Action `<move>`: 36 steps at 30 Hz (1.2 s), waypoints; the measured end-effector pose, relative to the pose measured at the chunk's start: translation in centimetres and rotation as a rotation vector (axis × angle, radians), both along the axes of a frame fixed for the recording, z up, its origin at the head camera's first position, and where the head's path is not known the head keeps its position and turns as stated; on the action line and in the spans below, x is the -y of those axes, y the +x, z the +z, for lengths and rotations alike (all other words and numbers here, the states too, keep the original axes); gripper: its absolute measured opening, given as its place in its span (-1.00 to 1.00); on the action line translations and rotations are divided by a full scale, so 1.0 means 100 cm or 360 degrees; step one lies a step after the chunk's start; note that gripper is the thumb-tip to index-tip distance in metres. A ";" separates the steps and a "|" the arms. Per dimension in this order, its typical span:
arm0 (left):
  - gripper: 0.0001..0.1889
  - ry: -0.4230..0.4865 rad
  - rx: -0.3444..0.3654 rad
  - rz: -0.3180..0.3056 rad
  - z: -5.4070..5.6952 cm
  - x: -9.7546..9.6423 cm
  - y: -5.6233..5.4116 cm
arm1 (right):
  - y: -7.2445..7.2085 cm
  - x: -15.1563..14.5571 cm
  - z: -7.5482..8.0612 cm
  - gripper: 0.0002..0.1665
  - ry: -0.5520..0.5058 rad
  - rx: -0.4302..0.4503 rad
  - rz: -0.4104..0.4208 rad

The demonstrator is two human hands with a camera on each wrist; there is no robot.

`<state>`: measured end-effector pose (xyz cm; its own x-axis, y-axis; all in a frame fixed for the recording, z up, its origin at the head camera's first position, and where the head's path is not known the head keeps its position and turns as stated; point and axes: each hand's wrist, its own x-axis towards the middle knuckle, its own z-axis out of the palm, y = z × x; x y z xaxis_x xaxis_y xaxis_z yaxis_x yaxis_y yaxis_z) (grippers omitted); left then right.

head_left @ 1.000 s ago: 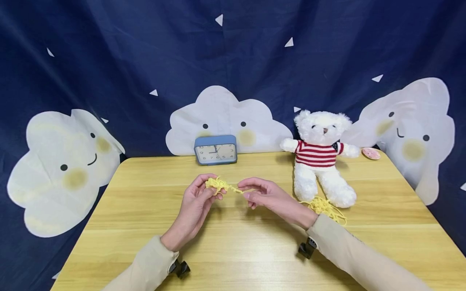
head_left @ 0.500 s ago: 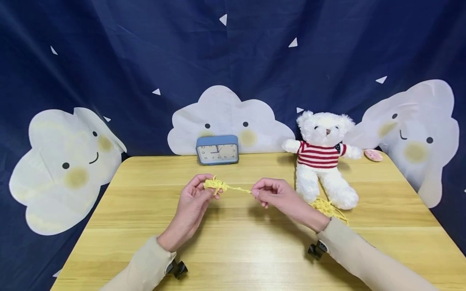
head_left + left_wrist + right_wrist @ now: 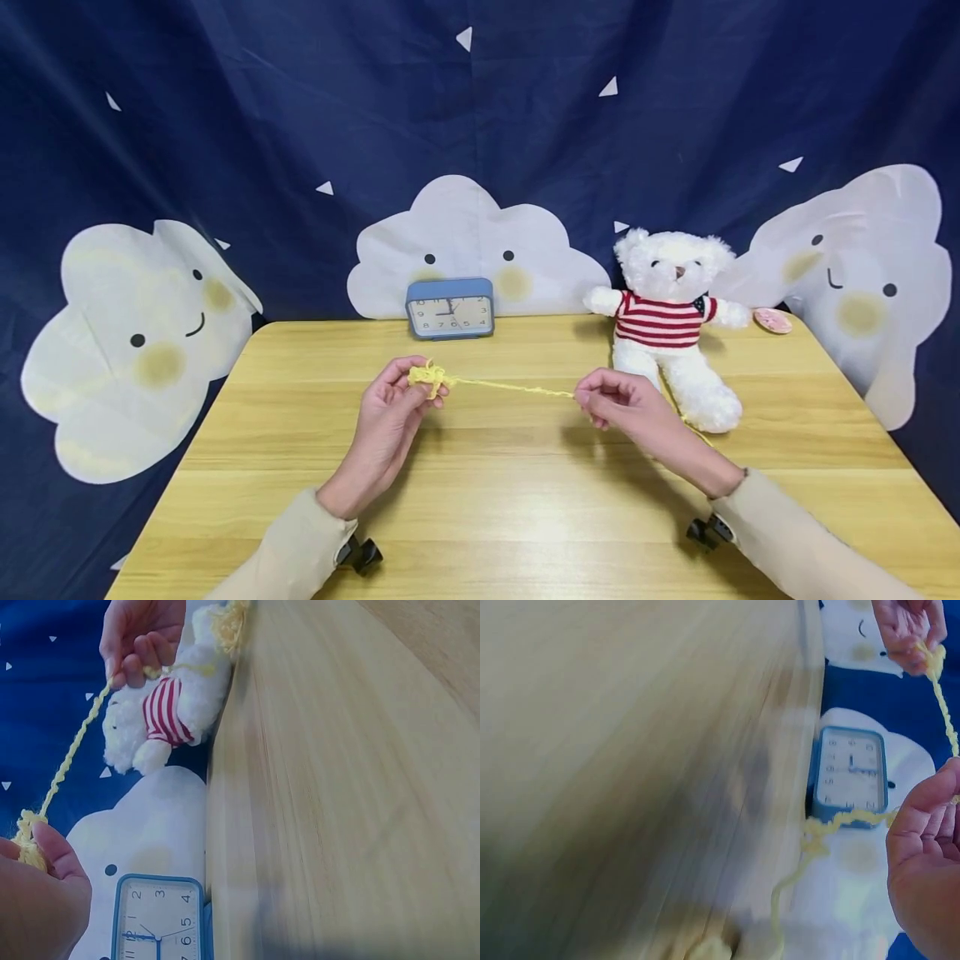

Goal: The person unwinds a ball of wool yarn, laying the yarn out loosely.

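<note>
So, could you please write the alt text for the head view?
A left hand holds a bunch of yellow yarn, and a right hand pinches its strand taut above a wooden table. Behind are a blue clock and a white teddy bear in a striped shirt.

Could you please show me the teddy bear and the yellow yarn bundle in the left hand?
Teddy bear (image 3: 662, 323): head view, on its striped torso.
Yellow yarn bundle (image 3: 426, 376): head view, on its visible middle.

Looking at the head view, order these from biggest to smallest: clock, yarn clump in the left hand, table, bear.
1. Table
2. Bear
3. Clock
4. Yarn clump
</note>
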<state>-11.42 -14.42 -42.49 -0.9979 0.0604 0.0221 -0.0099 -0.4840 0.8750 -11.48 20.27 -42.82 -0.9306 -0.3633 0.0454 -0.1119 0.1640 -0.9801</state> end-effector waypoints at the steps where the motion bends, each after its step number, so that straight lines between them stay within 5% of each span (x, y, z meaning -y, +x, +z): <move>1: -0.67 0.0001 0.0003 0.0003 0.000 0.000 0.000 | 0.001 -0.005 0.000 -0.86 0.0010 -0.0011 -0.0022; 14: -0.72 -0.0004 0.0008 0.0042 -0.004 0.008 -0.002 | 0.011 -0.042 0.005 -0.85 -0.0009 -0.0108 -0.0297; 28: -0.72 -0.0023 0.0004 0.0052 -0.005 0.012 -0.003 | 0.023 -0.080 0.000 -0.90 -0.0225 0.0012 -0.0597; 36: -0.77 -0.0037 0.0019 0.0118 -0.004 0.015 -0.001 | 0.030 -0.109 -0.006 -0.85 -0.0094 -0.0066 -0.0809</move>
<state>-11.54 -15.87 -42.89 -0.9999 -0.0132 0.0095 0.0145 -0.4634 0.8860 -8.45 31.14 -43.39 -0.9859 0.1392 0.0930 -0.0715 0.1526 -0.9857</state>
